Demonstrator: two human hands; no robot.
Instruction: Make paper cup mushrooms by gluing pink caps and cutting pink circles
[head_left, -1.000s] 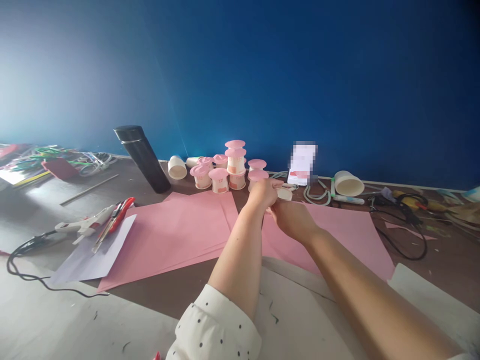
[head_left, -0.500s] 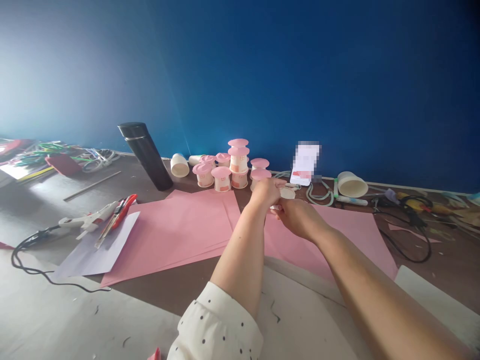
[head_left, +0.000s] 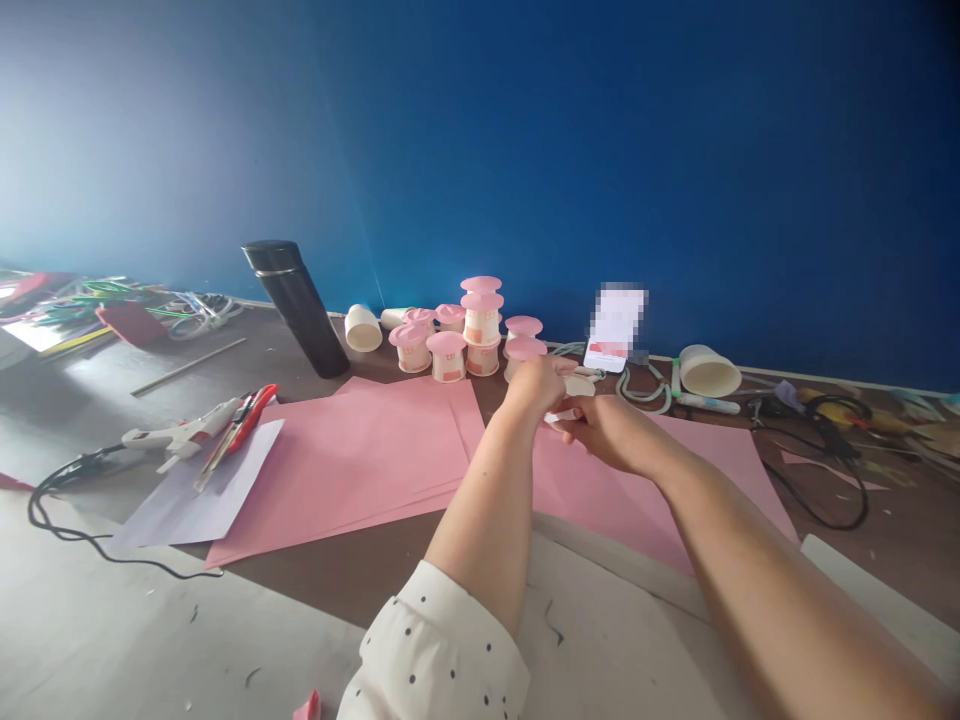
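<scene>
Sitting right of and nearer than the stacked paper-cup house (head_left: 482, 328), what looks like a white paper cup (head_left: 579, 386) is between the left hand (head_left: 535, 385) and the right hand (head_left: 619, 430). The right hand pinches its near side, probably to steady something so light; whether the left hand grips it cannot be told. Left of the house stands a black flask (head_left: 300, 310); before it lie pink sheets (head_left: 375, 440). Rightward, a phone (head_left: 615, 325) is propped up, perhaps for viewing. The left hand partly blocks a pink-roofed cup (head_left: 525, 348) beside the house.
</scene>
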